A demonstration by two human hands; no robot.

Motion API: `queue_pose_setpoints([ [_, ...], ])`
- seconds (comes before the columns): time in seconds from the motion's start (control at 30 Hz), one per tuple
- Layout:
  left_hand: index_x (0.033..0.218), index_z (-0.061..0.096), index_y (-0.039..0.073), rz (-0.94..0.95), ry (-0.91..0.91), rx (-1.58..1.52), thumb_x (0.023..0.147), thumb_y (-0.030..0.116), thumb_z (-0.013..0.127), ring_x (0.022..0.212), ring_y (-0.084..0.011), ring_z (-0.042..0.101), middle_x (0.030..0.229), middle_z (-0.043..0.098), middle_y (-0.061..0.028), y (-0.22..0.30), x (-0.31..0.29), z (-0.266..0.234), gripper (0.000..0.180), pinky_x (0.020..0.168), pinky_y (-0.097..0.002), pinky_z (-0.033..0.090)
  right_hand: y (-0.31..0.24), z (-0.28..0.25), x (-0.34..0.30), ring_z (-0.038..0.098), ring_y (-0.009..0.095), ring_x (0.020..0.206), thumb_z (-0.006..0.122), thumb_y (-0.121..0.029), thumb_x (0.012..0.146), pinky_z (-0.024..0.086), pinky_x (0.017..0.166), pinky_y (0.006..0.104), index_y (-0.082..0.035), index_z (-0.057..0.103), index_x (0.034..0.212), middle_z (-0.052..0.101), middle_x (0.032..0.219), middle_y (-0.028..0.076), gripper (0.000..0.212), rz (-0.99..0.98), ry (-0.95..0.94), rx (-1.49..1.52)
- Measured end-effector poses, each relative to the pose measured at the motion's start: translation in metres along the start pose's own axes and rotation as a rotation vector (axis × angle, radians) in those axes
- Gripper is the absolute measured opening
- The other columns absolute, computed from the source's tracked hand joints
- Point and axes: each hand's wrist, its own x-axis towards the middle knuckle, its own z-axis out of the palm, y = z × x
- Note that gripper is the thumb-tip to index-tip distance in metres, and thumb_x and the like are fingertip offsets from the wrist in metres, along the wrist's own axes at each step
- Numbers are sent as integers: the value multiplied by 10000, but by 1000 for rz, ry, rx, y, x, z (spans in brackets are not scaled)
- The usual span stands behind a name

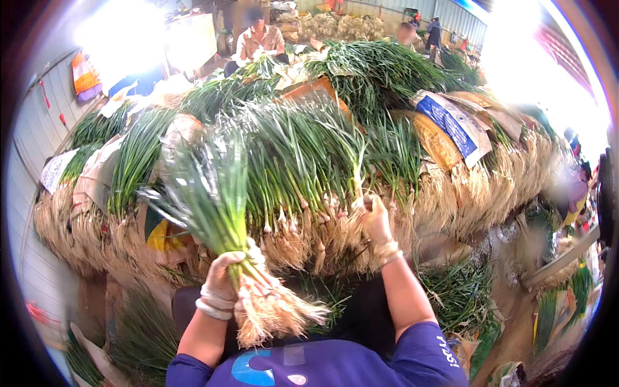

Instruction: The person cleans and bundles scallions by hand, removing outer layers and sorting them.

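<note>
My left hand is closed round the lower stems of a thick bunch of green garlic. Its long leaves fan up and to the left, and a tuft of pale stringy roots hangs below the fist. To the right, my right hand has its fingers closed on a garlic plant near its base, at the front of the pile. Both wrists have pale bands round them. In front of me lies a heap of green garlic, with white and pinkish bulbs and roots toward me.
Sacks, one blue and white, cover parts of the heap. Loose green leaves litter the ground at my right, and more stalks lie at my lower left. Across the heap sits a person. A corrugated wall stands at left.
</note>
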Motion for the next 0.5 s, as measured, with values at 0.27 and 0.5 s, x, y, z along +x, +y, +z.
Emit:
queue_pose_setpoints([
  [0.27,1151,495,-47,-328,-186,-63,796,156,543,855,-283,641,1031,620,-191,-37,15,-52,412,731,-367,551,-27,90,-169,547,97,793,654,24,821,475,747,256,-1,544,1013,600,935,48,222,-180,-397,171],
  [0.5,1254,417,-86,-213,-106,-120,803,180,514,919,-409,616,1126,567,-266,-38,-10,-40,533,739,-421,563,-39,114,-121,551,98,707,438,-273,975,462,719,224,-61,582,1000,573,777,5,257,-1386,-447,-1394],
])
